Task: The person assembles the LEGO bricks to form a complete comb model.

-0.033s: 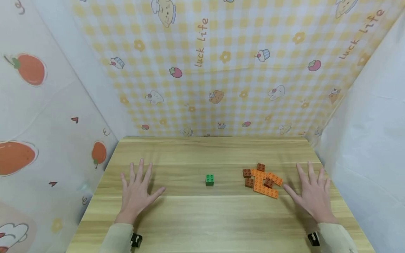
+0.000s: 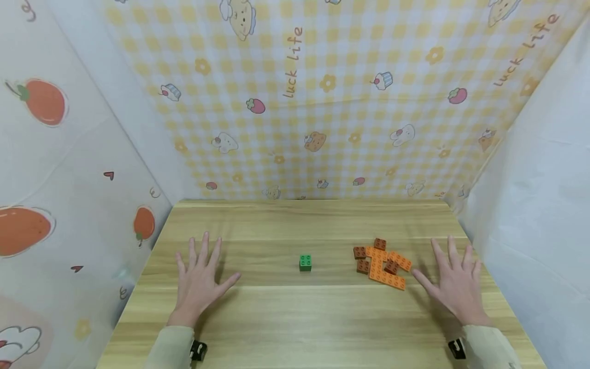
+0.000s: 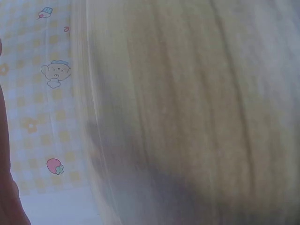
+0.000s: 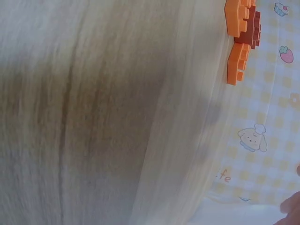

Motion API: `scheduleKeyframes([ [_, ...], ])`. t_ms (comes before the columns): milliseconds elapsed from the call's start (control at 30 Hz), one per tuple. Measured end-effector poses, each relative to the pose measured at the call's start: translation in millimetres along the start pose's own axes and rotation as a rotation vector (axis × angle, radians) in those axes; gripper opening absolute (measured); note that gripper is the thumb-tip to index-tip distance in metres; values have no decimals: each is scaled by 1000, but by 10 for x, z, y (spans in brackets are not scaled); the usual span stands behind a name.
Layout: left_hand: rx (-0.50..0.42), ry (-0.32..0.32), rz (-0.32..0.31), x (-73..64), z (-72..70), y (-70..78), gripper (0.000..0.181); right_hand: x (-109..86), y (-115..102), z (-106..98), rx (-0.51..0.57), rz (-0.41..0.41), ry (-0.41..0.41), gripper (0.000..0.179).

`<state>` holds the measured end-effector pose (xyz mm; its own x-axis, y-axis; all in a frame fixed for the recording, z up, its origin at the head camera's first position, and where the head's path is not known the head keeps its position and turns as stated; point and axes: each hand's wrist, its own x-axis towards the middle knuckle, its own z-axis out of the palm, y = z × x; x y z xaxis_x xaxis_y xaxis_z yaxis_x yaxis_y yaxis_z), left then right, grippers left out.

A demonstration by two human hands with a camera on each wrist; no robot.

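My left hand is spread over the left part of the table, fingers straight and thumb out, holding nothing. On the right, my right hand is spread the same way, its thumb tip close beside the building bricks. A green brick with studs on top stands alone between the hands, nearer the middle. The group by the right thumb has flat orange bricks and several small brown bricks lying close together. From the right wrist, an orange brick and a brown brick show at the upper edge.
The wooden table reaches back to a yellow checked cloth hanging behind it. A printed white cloth stands along the left side and a plain white one along the right. Both wrists wear small black devices.
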<state>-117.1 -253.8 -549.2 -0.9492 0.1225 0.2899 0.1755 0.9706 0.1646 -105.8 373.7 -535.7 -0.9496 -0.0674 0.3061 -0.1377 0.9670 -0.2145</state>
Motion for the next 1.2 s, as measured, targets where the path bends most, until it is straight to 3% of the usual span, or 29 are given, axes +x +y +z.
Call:
scheduleKeyframes([
  [167,-17,-4,4,10,-2,16,108,-9,-2,-10,28,6,4,99],
  [433,-168,0,22,115,-56,158,105,86,-67,-72,168,-47,100,92],
  [667,-392,-45,10,229,23,477,98,222,-205,-68,219,-83,99,90],
  [967,-598,-152,8,289,187,940,90,378,-431,1,239,-140,69,90],
  [1200,-886,-187,19,360,356,1244,78,446,-543,113,234,-155,24,87],
])
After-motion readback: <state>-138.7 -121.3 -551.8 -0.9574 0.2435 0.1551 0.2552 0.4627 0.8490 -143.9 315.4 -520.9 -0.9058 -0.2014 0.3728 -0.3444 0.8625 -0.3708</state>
